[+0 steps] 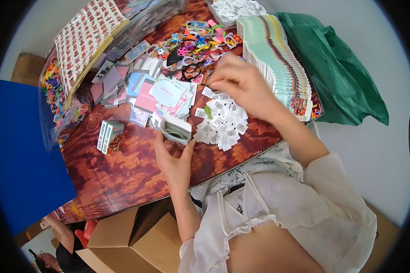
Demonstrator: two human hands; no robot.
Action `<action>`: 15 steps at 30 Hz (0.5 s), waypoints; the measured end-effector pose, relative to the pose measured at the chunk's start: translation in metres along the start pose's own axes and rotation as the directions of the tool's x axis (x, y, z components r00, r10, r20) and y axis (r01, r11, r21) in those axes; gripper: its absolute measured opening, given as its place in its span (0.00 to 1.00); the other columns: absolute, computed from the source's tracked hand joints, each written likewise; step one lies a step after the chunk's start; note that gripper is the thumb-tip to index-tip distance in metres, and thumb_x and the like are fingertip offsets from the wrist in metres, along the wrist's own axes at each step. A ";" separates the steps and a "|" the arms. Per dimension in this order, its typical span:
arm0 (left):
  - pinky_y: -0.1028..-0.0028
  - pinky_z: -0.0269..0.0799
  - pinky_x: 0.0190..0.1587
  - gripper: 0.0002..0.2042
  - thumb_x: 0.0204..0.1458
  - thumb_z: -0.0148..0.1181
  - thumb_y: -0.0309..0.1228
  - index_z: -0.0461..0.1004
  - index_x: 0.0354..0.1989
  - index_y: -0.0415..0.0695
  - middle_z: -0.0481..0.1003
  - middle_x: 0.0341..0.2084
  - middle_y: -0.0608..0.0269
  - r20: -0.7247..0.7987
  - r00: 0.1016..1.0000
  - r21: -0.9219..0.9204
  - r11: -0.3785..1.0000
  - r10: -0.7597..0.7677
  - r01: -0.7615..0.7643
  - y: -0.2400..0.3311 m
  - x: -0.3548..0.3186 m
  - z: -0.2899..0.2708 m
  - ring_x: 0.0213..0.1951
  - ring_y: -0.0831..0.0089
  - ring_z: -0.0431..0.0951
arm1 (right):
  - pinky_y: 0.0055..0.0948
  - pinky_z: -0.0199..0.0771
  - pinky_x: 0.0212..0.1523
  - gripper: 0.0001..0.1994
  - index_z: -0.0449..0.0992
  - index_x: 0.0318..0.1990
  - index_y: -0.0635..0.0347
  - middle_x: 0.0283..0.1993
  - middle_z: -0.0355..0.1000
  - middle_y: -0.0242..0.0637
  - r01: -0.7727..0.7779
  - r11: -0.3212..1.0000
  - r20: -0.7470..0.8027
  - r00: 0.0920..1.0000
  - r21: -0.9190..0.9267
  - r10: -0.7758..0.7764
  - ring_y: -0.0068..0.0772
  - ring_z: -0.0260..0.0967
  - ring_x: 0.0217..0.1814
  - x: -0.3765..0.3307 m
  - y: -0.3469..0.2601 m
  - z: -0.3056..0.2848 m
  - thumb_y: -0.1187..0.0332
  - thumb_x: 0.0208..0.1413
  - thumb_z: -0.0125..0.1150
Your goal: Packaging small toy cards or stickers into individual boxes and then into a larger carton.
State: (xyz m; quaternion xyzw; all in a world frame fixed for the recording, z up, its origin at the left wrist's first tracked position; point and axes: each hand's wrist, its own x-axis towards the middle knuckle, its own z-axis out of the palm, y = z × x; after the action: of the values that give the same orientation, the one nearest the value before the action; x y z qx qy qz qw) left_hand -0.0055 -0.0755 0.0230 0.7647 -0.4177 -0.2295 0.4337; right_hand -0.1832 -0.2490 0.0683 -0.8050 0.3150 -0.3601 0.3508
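My left hand grips a small open carton from below, its top flap up and flat contents showing inside. My right hand is pinched closed above the near edge of a heap of colourful trinkets; a dark bit shows at its fingertips, too small to make out. Just below that hand lies a pile of small white printed packets, with a green piece on top. Behind the carton are loose cards in pink, blue and white. Two closed small boxes stand together to the left.
Long rows of folded cartons fill the right side, beside a green plastic bag. A clear bin of trinkets and patterned sheets are at left. A cardboard box stands open below the table edge; another person is at lower left.
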 end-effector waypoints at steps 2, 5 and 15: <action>0.67 0.66 0.56 0.36 0.42 0.72 0.25 0.62 0.62 0.33 0.70 0.52 0.50 0.015 0.998 -0.001 0.998 0.059 -0.059 -0.009 0.002 -0.001 0.53 0.60 0.71 | 0.31 0.69 0.38 0.04 0.78 0.33 0.64 0.32 0.69 0.36 -0.072 0.996 0.105 0.991 -0.059 0.077 0.35 0.69 0.36 -0.021 0.018 -0.017 0.72 0.52 0.63; 0.67 0.67 0.57 0.37 0.44 0.71 0.24 0.60 0.64 0.34 0.69 0.54 0.54 0.115 0.993 -0.236 0.970 -0.027 0.054 -0.008 0.001 -0.002 0.56 0.66 0.69 | 0.33 0.70 0.39 0.04 0.76 0.30 0.64 0.31 0.69 0.37 -0.175 0.972 0.233 0.950 -0.158 0.209 0.38 0.70 0.38 -0.052 0.032 -0.015 0.73 0.50 0.64; 0.66 0.66 0.57 0.37 0.42 0.72 0.23 0.61 0.63 0.33 0.69 0.54 0.51 0.160 0.987 -0.187 0.981 -0.026 0.056 0.002 -0.005 0.000 0.56 0.61 0.70 | 0.40 0.68 0.34 0.08 0.73 0.28 0.62 0.30 0.67 0.39 -0.215 0.942 0.105 0.963 -0.259 0.249 0.44 0.70 0.31 -0.088 0.039 0.028 0.71 0.47 0.67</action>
State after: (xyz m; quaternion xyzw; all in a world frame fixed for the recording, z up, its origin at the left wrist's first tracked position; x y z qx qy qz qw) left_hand -0.0092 -0.0720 0.0242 0.7076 -0.4108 -0.3366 0.4660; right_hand -0.2184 -0.1945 -0.0076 -0.8220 0.4250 -0.2186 0.3096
